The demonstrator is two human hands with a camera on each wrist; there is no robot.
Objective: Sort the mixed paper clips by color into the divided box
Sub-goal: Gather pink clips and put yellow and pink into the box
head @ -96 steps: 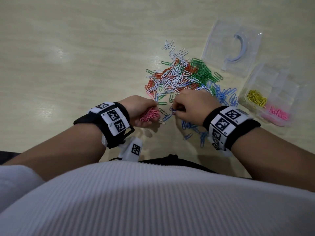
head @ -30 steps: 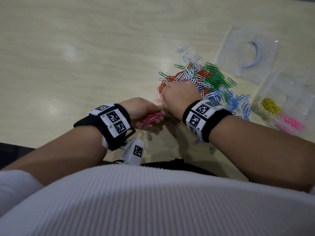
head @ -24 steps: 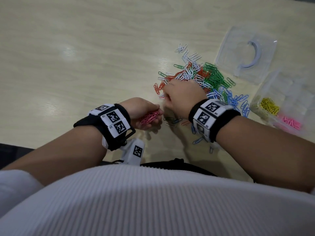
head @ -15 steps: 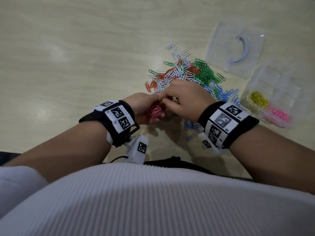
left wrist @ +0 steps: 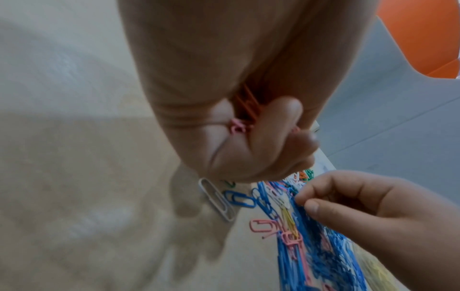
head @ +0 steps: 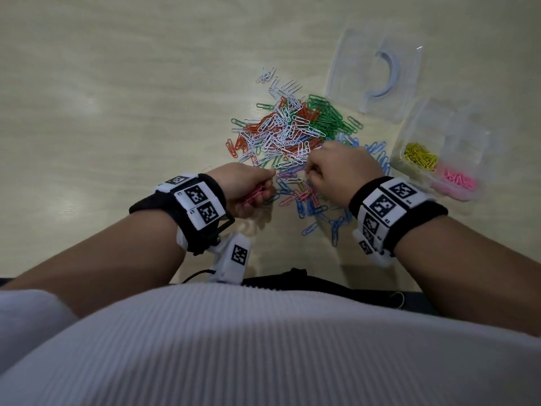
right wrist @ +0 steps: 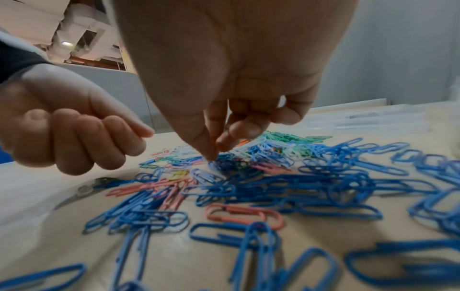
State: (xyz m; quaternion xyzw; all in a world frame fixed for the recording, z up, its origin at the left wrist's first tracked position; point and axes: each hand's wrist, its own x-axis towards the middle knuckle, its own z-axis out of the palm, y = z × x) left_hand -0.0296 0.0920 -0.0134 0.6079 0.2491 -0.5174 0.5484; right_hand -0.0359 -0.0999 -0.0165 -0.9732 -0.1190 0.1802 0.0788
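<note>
A mixed pile of paper clips [head: 289, 133] in white, orange, green, blue and pink lies mid-table. My left hand [head: 257, 187] is curled round a bunch of pink clips [left wrist: 236, 126], just left of the pile's near edge. My right hand [right wrist: 215, 152] reaches down into the pile's near part, thumb and forefinger tips pinched together on a clip there; its colour is hidden by the fingers. The clear divided box [head: 480, 136] stands at the right, with yellow clips [head: 420, 155] in one compartment and pink clips [head: 458, 181] in the one nearer me.
The box's clear lid [head: 354, 71] lies flat behind the pile at the upper right. Loose blue clips [head: 322, 218] and pink clips [right wrist: 245, 213] are scattered between the pile and my body. Bare pale wooden table [head: 117, 98] stretches to the left.
My right hand went into the pile, carried something back to the left hand, and now has returned to the pile's near edge. The left hand has kept its pink bunch throughout.
</note>
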